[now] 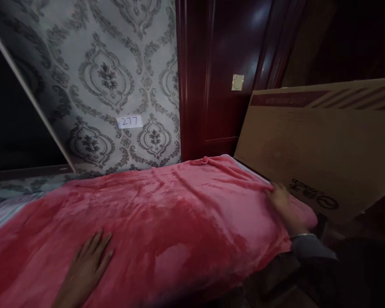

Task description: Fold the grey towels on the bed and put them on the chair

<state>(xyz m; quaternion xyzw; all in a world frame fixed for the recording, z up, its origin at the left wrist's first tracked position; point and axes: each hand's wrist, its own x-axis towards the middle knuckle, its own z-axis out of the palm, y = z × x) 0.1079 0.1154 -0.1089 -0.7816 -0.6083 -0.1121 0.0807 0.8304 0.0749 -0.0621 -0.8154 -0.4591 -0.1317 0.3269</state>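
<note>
A plush pink-red blanket (192, 218) covers a long flat surface, wrinkled along its far side and smoother in the middle. My left hand (87, 265) lies flat on the near left part of it, fingers stretched out. At the right end, my right hand (279, 200) is closed on the blanket's edge, slightly blurred, with its fingertips partly hidden. Folds in the cloth run towards that hand. Striped cloth (11, 211) shows from under the blanket at the far left, and a pale strip lies along the far right edge.
A large cardboard box (321, 141) leans close beside my right hand. Behind the blanket stand a patterned wall (154, 81) with a paper label marked 277 (130, 121) and a dark red wood panel (221, 115). A dark flat screen-like panel (16, 111) is at left.
</note>
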